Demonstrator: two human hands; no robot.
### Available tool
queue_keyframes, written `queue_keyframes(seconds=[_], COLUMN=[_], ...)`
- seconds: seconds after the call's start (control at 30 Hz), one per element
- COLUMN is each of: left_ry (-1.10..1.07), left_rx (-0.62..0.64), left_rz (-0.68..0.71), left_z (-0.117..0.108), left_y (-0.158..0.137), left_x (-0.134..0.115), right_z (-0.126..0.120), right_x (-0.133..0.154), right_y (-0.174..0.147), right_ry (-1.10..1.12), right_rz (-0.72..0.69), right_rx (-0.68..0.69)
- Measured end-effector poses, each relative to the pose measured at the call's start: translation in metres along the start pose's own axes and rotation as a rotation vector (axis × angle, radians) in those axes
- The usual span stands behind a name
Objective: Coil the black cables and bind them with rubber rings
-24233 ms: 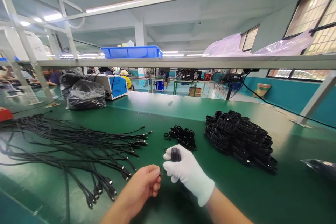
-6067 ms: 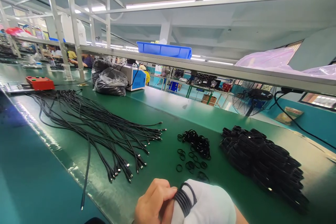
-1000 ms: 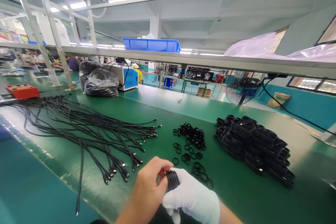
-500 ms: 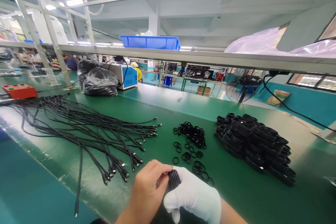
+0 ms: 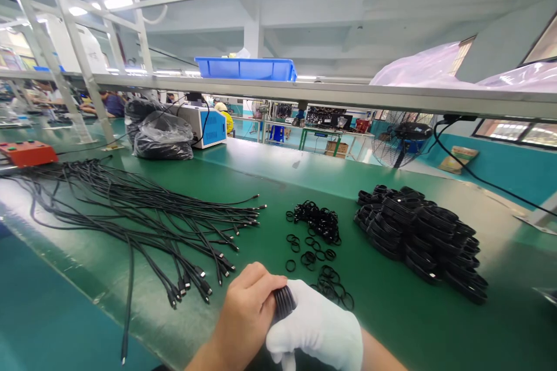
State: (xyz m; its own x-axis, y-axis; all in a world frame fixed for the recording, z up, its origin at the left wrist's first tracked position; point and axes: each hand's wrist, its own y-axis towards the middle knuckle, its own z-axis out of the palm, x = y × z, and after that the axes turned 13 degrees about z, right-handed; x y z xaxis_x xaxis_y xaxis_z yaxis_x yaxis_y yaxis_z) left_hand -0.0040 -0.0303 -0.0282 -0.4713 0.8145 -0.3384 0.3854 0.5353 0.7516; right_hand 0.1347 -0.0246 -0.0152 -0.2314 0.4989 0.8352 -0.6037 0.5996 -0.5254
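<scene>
A coiled black cable (image 5: pixel 284 303) is gripped between my two hands near the table's front edge. My left hand (image 5: pixel 249 308), bare, closes its thumb and fingers on the coil's left side. From the right, my right hand (image 5: pixel 319 320), in a white glove, wraps round the same coil. Parts of the coil are hidden behind the fingers. Just beyond my hands lie small black rings (image 5: pixel 329 281), some loose and others in a heap (image 5: pixel 316 220). Straight black cables (image 5: pixel 174 217) with metal plug ends spread out on the left.
A pile of coiled black cables (image 5: pixel 418 232) stands on the green table (image 5: pixel 278 171) at the right. At the back left are a black-filled plastic bag (image 5: pixel 162 136) and a blue-and-white machine (image 5: pixel 211 126). A shelf above carries a blue tray (image 5: pixel 246 69). A red box (image 5: pixel 28 153) sits far left.
Both hands remain on the coil, which has shifted slightly left and down in view. The fingers have moved a little around it. The cables and rings on the table stay as they were.
</scene>
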Motion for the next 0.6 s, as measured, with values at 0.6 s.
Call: queue_keyframes(seconds=[0.6], left_ry=[-0.126], left_rx=[0.079], left_rz=[-0.195], left_z=[0.0], left_y=[0.0035], left_x=[0.0001], right_z=[-0.0047], right_x=[-0.0031], right_y=[0.0024], right_ry=[0.15], right_rz=[-0.018], right_rx=[0.031])
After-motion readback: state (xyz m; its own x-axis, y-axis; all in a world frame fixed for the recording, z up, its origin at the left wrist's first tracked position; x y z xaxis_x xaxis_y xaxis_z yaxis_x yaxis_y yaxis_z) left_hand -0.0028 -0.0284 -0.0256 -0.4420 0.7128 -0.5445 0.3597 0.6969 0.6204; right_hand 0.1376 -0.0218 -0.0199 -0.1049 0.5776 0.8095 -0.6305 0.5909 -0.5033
